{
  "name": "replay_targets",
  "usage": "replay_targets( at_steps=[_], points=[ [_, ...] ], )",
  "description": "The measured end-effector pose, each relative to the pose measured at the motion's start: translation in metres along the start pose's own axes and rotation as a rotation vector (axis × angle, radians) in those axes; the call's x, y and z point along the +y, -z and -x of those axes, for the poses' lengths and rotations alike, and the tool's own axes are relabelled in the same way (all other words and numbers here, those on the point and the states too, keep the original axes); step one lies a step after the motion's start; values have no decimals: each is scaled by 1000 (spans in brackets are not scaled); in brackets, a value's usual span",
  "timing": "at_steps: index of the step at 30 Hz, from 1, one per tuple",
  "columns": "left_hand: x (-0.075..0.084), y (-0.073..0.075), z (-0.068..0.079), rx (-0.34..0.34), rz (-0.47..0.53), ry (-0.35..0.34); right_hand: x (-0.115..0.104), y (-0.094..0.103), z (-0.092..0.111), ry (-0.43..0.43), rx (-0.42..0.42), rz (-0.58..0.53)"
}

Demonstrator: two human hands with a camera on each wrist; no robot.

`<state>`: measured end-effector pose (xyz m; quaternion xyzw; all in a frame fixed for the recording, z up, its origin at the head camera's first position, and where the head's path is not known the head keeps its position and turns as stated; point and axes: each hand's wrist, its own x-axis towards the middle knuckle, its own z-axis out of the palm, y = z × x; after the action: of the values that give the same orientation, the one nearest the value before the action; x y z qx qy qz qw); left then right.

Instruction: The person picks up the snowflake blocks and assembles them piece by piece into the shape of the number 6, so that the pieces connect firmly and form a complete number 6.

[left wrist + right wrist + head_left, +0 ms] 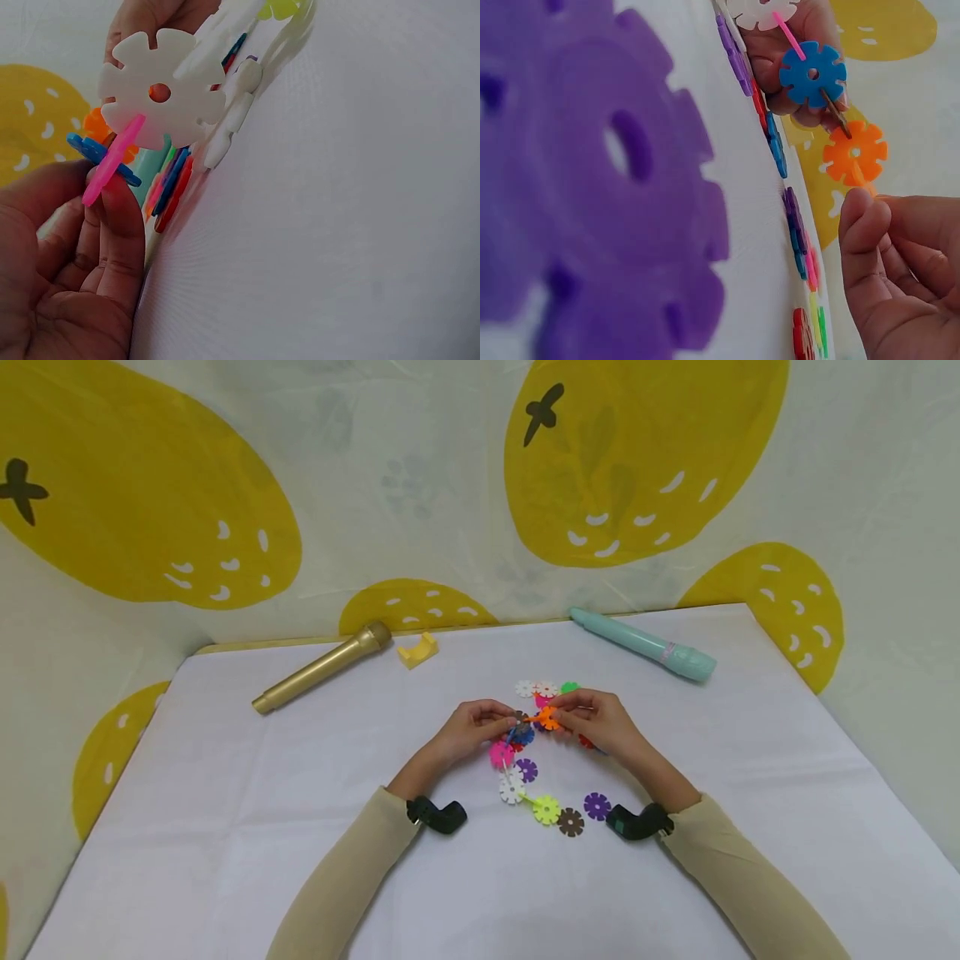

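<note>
On the teal microphone [637,642], pink marking [667,652] is illegible. A chain of notched, multicoloured discs [507,795] is pinched by left hand [467,729] and right hand [603,722].

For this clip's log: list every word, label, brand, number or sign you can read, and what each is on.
No readable text in any view.
Teal microphone: small pink marking near its wider end, too small to tell whether it is lettering.
Notched discs: no lettering visible.
</note>
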<state>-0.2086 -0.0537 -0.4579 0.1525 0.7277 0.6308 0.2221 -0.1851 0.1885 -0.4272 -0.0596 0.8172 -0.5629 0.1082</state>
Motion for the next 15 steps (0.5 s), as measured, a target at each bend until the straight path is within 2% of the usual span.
replay_targets(
  at_steps=[7, 10, 15],
  points=[
    [1, 1, 2, -55, -88, -64, -1, 0, 1, 45, -46, -25],
    [0, 0, 2, -29, -74, -62, -1, 0, 2, 36, -69, -35],
    [1, 0, 2, 22, -22, -42, -1, 1, 1, -15, -170, -33]
  ],
)
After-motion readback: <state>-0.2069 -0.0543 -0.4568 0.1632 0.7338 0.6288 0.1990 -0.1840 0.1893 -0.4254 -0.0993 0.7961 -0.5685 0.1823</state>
